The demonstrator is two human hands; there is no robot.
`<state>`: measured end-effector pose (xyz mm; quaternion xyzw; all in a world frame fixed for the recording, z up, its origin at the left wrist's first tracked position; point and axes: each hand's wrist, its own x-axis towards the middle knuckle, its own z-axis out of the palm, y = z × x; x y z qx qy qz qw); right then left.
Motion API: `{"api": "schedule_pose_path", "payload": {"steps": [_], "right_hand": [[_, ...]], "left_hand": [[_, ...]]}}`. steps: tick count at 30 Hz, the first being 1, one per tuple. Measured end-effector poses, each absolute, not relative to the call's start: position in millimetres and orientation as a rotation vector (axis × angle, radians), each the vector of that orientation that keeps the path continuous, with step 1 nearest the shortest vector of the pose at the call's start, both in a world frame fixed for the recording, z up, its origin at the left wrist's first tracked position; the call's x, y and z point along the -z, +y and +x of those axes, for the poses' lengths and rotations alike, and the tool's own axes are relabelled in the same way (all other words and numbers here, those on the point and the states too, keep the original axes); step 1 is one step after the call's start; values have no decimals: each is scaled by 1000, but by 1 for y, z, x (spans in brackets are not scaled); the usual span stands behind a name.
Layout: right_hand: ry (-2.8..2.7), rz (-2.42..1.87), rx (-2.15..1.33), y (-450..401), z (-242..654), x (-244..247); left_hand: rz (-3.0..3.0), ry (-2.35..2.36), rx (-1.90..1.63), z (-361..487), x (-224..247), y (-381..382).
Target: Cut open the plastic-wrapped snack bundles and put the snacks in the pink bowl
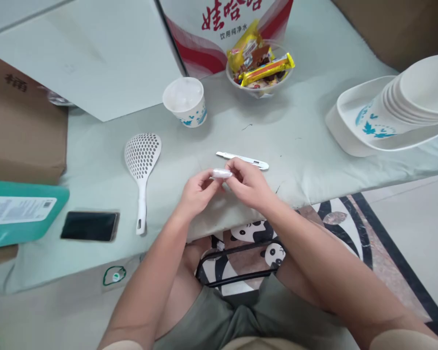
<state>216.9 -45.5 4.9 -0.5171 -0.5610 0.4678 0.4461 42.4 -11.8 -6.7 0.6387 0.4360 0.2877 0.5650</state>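
Pinching the small shiny packet (222, 173) with my left hand (199, 191) and right hand (248, 184), at 8 o'clock from the white cutter (254, 161), I'd do best with both grips light, level and close together.

Sm. shiny thing (222, 173), whitish w/ a pinkish tint, pinched btwn fingertips of L hand (199, 192) & R hand (248, 183). Long side goes L to R, near front edge of table (190, 155). Too sm. to tell what it is.
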Motion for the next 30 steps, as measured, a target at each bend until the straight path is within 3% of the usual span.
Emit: {"api": "schedule_pose_path", "payload": {"steps": [8,14,17,20,27,30], "right_hand": [[-1294,-1378,-1268,-44,220,-1],[-1368,-1415,-1255,-49,217,-7],[-1399,-1410,-1241,-48,212,-8],[-1455,-1411,-1218,-48,208,-7],[-1521,-1434,-1209,-48,203,-5],[-1536,-1430,-1200,-48,203,-4]], "left_hand": [[1445,1198,-929,51,4,5],[1740,1519,-1275,36,-30,83],[2016,1778,-1137,34,-56,129],[2229,1721,-936,35,-71,164],[2405,1598,-321,33,-62,208],[2302,1672,-245,36,-57,214]]}}
